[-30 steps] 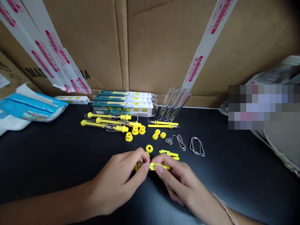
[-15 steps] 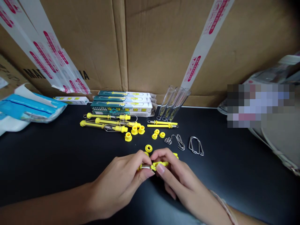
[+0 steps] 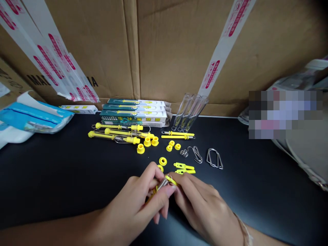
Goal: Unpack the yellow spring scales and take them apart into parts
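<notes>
My left hand [image 3: 135, 205] is closed on a metal coil spring [image 3: 162, 183] that sits around a yellow rod, pinched between thumb and fingers and tilted up to the right. My right hand [image 3: 205, 201] pinches a small yellow plastic piece [image 3: 171, 179], whose end meets the end of the spring. Fingers hide much of both parts, and I cannot tell whether they are hooked together. Just beyond my right fingers lie two yellow flat pieces with holes [image 3: 183, 166]. Yellow ring caps [image 3: 162, 161] lie past my left fingertips.
Yellow spring scales [image 3: 115, 136], yellow caps [image 3: 147, 141], rods with springs [image 3: 177, 134], S-hooks [image 3: 196, 154] and wire loops [image 3: 214, 159] lie on the black table. Behind stand boxes [image 3: 133, 112], clear tubes [image 3: 189, 112] and a cardboard wall [image 3: 169, 51]. A blue packet [image 3: 38, 116] is left.
My right hand has turned and dropped lower, uncovering the two flat yellow pieces behind it. The spring in my left hand has gone from nearly level to tilted, and more coils show.
</notes>
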The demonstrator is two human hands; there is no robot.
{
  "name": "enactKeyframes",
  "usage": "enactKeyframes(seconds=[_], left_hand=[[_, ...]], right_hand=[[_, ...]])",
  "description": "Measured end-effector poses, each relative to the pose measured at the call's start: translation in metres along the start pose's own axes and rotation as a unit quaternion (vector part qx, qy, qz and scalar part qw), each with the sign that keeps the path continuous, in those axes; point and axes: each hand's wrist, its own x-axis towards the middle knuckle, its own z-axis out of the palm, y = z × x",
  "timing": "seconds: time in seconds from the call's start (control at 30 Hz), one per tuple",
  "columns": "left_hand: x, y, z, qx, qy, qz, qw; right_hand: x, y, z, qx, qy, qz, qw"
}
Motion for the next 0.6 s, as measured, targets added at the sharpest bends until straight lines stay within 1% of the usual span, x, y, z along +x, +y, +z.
enactKeyframes(seconds=[0.07, 0.17, 0.27, 0.37, 0.47, 0.6], left_hand=[[-0.0008, -0.0018, 0.0016, 0.002, -0.007, -0.01, 1.0], [-0.0029, -0.0048, 0.0034, 0.026, -0.012, -0.018, 0.999], [-0.0048, -0.0046, 0.0041, 0.074, -0.014, -0.014, 0.997], [-0.0051, -0.0006, 0.0038, 0.144, -0.011, -0.005, 0.99], [-0.0048, 0.0026, 0.0041, 0.188, 0.006, 0.003, 0.982], [-0.0057, 0.002, 0.0062, 0.23, 0.044, 0.047, 0.971]], right_hand=[[0.0002, -0.0008, -0.0005, -0.016, -0.009, 0.002, 1.0], [0.0007, -0.0004, -0.0016, -0.041, -0.019, -0.023, 0.999], [0.0013, -0.001, -0.001, -0.062, -0.005, -0.052, 0.997], [0.0021, -0.0037, 0.0006, -0.089, 0.014, -0.063, 0.994], [0.0029, -0.007, 0.0008, -0.109, 0.025, -0.068, 0.991], [0.0039, -0.0102, 0.0006, -0.119, 0.049, -0.069, 0.989]])
